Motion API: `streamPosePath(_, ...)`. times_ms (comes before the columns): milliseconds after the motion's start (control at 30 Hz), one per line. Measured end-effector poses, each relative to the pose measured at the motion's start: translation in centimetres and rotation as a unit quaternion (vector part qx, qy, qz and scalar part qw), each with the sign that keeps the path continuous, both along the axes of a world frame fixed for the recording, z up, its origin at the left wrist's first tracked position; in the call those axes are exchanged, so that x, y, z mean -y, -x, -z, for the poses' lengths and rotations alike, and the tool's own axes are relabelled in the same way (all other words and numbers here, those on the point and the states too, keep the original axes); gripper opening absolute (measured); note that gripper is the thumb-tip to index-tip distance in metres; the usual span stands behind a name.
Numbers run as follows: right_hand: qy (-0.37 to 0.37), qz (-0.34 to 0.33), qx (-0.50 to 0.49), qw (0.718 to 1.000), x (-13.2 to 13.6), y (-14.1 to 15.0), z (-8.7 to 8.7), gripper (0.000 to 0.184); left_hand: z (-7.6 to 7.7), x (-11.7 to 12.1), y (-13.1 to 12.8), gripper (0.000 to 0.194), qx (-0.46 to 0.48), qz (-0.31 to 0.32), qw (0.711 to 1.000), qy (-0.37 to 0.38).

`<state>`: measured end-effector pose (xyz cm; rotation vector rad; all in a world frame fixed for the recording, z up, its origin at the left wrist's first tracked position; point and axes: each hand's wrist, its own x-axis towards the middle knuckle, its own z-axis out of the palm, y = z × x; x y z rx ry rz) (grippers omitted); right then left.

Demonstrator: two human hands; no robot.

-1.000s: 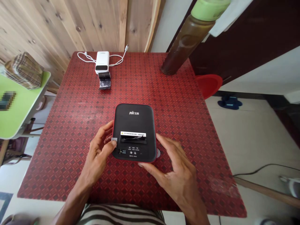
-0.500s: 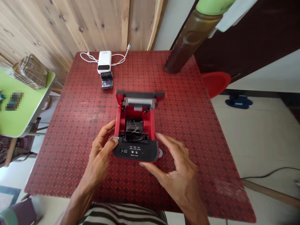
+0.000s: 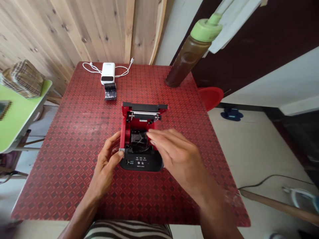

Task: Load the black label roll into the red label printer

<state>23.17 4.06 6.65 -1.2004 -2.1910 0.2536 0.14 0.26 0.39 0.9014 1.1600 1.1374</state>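
Observation:
A small red and black printer point(image 3: 142, 162) stands on the table with its lid point(image 3: 145, 107) raised. In its compartment lies a black, shiny roll point(image 3: 139, 139) with pale creases across it. My left hand point(image 3: 107, 162) is closed around the printer's left side, thumb on the front left corner beside a grey tab. Over the printer's right side reaches my right hand point(image 3: 178, 151). Its fingers are pressed together at the roll's right edge, and whatever lies between the fingertips is hidden.
Toward the back of the red patterned table point(image 3: 82, 132) lie a white power bank point(image 3: 108, 72) with a cable and a crumpled black strip point(image 3: 110, 92). A tall brown bottle point(image 3: 184, 59) with a green cap stands at the back right. A green table point(image 3: 22, 113) is at the left.
My right hand has left the printer's front right corner and moved up over its right side, fingers closing at the roll. My left hand keeps its hold. The view has shifted slightly.

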Motion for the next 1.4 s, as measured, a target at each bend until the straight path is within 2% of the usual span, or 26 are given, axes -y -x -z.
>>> streamPosePath(67, 0.059, -0.032, 0.086, 0.994, -2.1, 1.7, -0.1, 0.029, 0.2, -0.1, 0.0, 0.052, 0.005, 0.002, 1.0, -0.014)
streamPosePath(133, 0.117, -0.04, 0.176, 0.977, -3.6, 3.2, 0.0, 0.027, 0.4, -0.2, -0.1, 0.052, 0.008, 0.002, 1.0, -0.023)
streamPosePath(200, 0.137, -0.033, 0.242, 0.96, -4.6, 4.4, 0.1, 0.023, 0.4, -0.2, -0.1, 0.054, 0.006, 0.002, 1.0, -0.025)
streamPosePath(300, 0.144, -0.027, 0.283, 0.948, -5.4, 5.4, 0.2, 0.022, 0.4, -0.3, 0.0, 0.056, 0.004, 0.008, 1.0, -0.02)
streamPosePath(500, 0.163, -0.017, 0.306, 0.938, -5.7, 5.6, 0.1, 0.025, 0.0, -0.3, 0.2, 0.056, 0.001, 0.016, 1.0, -0.01)
streamPosePath(633, 0.123, 0.006, 0.286, 0.95, -5.1, 5.5, 0.0, 0.021, -0.2, -0.4, 0.0, 0.057, -0.007, 0.01, 1.0, -0.006)
streamPosePath(767, 0.047, 0.026, 0.253, 0.966, -3.7, 5.3, -0.1, 0.016, -0.3, -0.4, -0.1, 0.057, -0.011, 0.004, 1.0, -0.004)
streamPosePath(867, -0.021, 0.039, 0.217, 0.975, -2.3, 4.8, -1.0, 0.016, -0.2, -0.4, 0.0, 0.056, -0.006, 0.005, 1.0, -0.009)
streamPosePath(967, -0.039, 0.053, 0.112, 0.992, -1.0, 2.7, -2.4, 0.011, 0.1, -0.3, 0.1, 0.055, 0.007, 0.012, 1.0, -0.008)
streamPosePath(1067, 0.014, 0.122, -0.027, 0.992, -0.4, -1.0, -2.7, 0.01, 0.5, -0.2, 0.2, 0.054, 0.008, 0.014, 1.0, -0.009)
streamPosePath(1100, 0.038, 0.167, -0.063, 0.983, -0.5, -2.3, -2.2, 0.013, 0.6, -0.2, 0.2, 0.054, 0.005, 0.011, 1.0, -0.011)
streamPosePath(1167, 0.066, 0.28, -0.141, 0.947, -1.2, -4.5, -0.4, 0.023, 0.7, -0.2, 0.2, 0.054, 0.003, 0.005, 1.0, -0.01)
streamPosePath(1267, 0.024, 0.424, -0.182, 0.887, -3.1, -6.2, 3.4, 0.03, 0.9, -0.2, 0.2, 0.055, 0.007, 0.001, 1.0, -0.006)
streamPosePath(1300, 0.018, 0.451, -0.181, 0.874, -3.8, -6.1, 4.7, 0.031, 0.9, -0.2, 0.2, 0.055, 0.007, 0.0, 1.0, -0.005)
streamPosePath(1333, 0.02, 0.454, -0.18, 0.872, -4.4, -5.8, 5.8, 0.031, 1.0, -0.2, 0.3, 0.055, 0.006, -0.001, 1.0, -0.004)
streamPosePath(1400, 0.04, 0.416, -0.177, 0.891, -5.0, -4.7, 7.5, 0.028, 1.1, -0.2, 0.4, 0.055, -0.002, -0.004, 1.0, -0.003)
